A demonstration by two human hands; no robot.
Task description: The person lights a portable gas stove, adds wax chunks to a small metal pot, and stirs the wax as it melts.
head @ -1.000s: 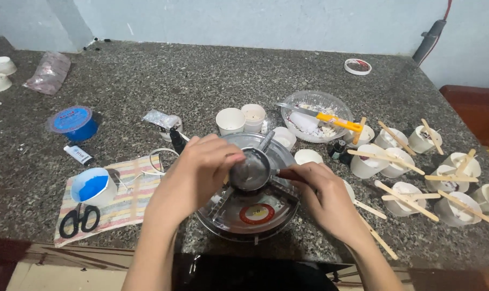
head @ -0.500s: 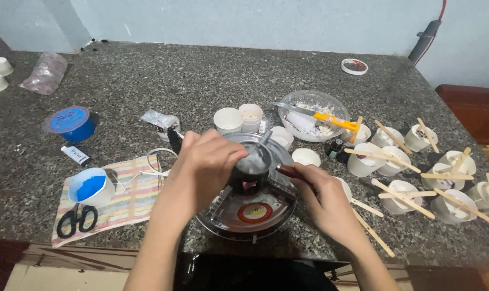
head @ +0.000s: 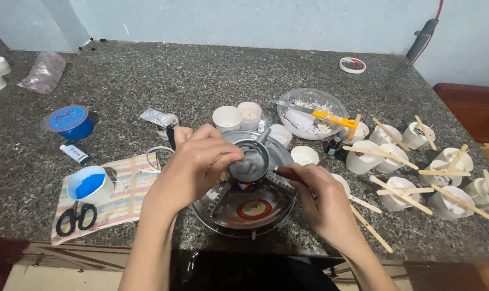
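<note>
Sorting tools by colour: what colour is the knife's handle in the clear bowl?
Yellow-orange handle, seen in the head view.

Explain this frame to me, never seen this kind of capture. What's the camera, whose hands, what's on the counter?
There is one view, from a camera worn on the person's head, looking down at their own two bare hands. No machine is involved.

The right hand grips the reddish handle of a small metal pan, which sits on a round silver stove. The left hand is over the pan's rim, fingers pinched together; what they hold, if anything, is hidden.

All of it stands on a speckled stone counter. To the right are many white cups with wooden sticks laid across them. Behind the stove is a clear bowl with a yellow-handled knife resting on it. To the left lie a striped cloth, black scissors, a cup of blue material and a blue-lidded tub.
</note>
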